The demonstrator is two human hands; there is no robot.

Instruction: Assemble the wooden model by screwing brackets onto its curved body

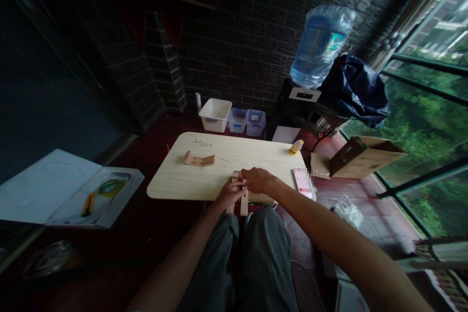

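Pale wooden strips joined or lying together stick out over the near edge of the light wood-grain table. My left hand is closed on them from the left, its fingers reaching across the wood. My right hand is closed just above and to the right, against the same wood; a tiny yellowish spot shows at its fingers, too small to name. Farther left on the table lies a wooden piece with a rounded end and dark holes. Several small screw-like pieces stand in a row behind it.
At the table's right are a small yellow-labelled bottle and a phone. An open white case with tape and a yellow-black tool is at left. Bins, a water dispenser and a cardboard box stand beyond.
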